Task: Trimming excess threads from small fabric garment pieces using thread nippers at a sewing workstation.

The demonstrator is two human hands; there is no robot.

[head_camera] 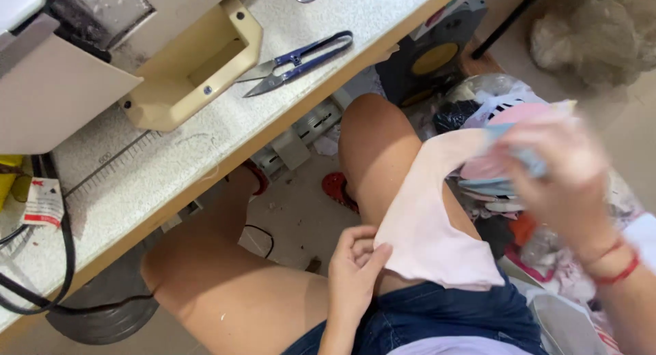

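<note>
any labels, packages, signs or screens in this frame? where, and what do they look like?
Sticker label: far left on the table top, beside the black cable; small white rectangle with red marks.
Printed ruler scale: on the table top below the sewing machine; thin dark lines.
No packages, signs or screens to be seen.

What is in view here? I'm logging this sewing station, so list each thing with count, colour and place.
Fabric piece: one, pale pink, across the lap.
Thread snips: one, blue-handled, on the table.
Table: one, speckled grey with a wood edge, upper left.
Sewing machine: one, cream, far left.
Cable: one, black, left edge.
Garment pile: mixed colours, floor at right.
Left hand: pinching the fabric's lower edge.
Right hand: blurred, gripping its upper end.
</note>
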